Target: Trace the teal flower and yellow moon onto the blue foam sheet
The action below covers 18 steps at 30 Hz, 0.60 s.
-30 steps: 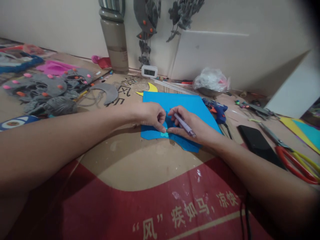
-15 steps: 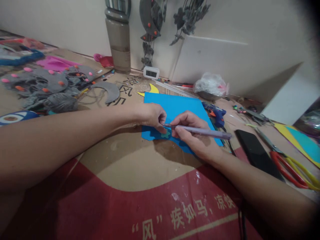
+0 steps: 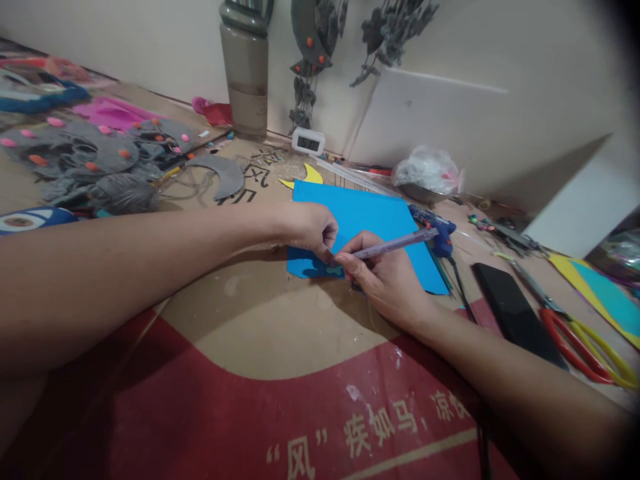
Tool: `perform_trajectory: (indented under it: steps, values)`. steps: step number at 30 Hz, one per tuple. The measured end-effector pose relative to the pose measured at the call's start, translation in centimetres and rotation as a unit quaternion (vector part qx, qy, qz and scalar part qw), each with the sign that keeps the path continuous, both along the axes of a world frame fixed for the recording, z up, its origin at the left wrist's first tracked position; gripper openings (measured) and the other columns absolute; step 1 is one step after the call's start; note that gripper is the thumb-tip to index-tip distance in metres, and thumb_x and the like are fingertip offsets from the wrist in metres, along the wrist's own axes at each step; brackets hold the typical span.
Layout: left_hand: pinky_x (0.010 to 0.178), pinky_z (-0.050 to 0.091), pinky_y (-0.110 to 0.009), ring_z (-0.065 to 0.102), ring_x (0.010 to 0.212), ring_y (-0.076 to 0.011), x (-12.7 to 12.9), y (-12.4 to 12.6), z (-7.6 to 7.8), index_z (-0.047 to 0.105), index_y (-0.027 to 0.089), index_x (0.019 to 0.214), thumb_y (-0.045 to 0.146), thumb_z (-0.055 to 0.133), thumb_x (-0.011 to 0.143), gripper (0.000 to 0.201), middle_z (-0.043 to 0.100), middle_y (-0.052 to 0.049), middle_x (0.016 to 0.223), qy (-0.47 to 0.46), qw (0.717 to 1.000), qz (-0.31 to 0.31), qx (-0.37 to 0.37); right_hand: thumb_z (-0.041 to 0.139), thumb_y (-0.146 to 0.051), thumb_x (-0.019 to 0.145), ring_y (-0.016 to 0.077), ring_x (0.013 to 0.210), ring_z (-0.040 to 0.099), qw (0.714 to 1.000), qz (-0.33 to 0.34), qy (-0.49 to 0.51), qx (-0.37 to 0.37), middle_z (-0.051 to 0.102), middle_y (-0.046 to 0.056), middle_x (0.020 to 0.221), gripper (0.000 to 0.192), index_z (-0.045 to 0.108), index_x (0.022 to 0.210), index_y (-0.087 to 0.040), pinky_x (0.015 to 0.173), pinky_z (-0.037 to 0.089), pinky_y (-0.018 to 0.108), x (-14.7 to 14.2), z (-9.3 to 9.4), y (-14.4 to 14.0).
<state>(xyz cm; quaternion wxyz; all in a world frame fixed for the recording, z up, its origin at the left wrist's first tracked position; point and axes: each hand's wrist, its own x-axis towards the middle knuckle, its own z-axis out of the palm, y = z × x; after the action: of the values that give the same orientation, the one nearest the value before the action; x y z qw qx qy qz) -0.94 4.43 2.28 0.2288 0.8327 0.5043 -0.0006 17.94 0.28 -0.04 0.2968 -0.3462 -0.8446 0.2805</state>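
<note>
On the desk [image 3: 260, 313], your left hand [image 3: 305, 227] pinched a small cutout [image 3: 334, 270] against the blue sheet [image 3: 370, 217]. Your right hand [image 3: 385, 277] gripped a pen [image 3: 395, 244], tip by the cutout.

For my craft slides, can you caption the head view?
Right hand holds a purple pen to a blue foam sheet while the left hand pins a small teal cutout.

Plain cream wall [image 3: 150, 47], white board [image 3: 450, 127] leaning against it, cardboard-covered work surface [image 3: 260, 320], dim indoor light
</note>
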Motion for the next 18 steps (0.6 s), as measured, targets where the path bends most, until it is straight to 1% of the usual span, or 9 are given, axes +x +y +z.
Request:
perform_trajectory:
  steps: [8,15,18]
  values:
    - [0.064,0.033,-0.025,0.054,0.079,-0.0168,0.27,-0.14,0.33,0.068,0.018,0.088,0.034,0.070,0.073,0.021,0.068,-0.001,0.089,0.026,1.000,0.010,-0.009,0.058,-0.047,0.092,0.0126,0.060,0.053,1.000,-0.006,-0.009,0.012,0.061,-0.001,0.066,0.031,0.058,0.079,-0.019,0.057,0.037,0.027,-0.23,0.09,0.12]
    - [0.064,0.033,-0.025,0.054,0.080,-0.0171,0.32,-0.18,0.40,0.068,0.019,0.088,0.030,0.068,0.074,0.018,0.068,-0.001,0.089,0.026,1.000,0.008,0.000,0.057,-0.050,0.092,0.0130,0.057,0.053,1.000,-0.001,-0.013,0.012,0.058,-0.001,0.063,0.033,0.057,0.079,-0.020,0.054,0.036,0.027,-0.38,0.07,0.14]
    - [0.063,0.033,-0.025,0.054,0.079,-0.0172,0.35,-0.20,0.46,0.068,0.019,0.087,0.029,0.069,0.072,0.017,0.067,-0.001,0.088,0.031,0.999,0.012,-0.007,0.056,-0.052,0.092,0.0131,0.057,0.053,1.000,-0.004,-0.015,0.008,0.058,-0.001,0.062,0.034,0.057,0.080,-0.020,0.053,0.036,0.026,-0.56,0.13,0.08]
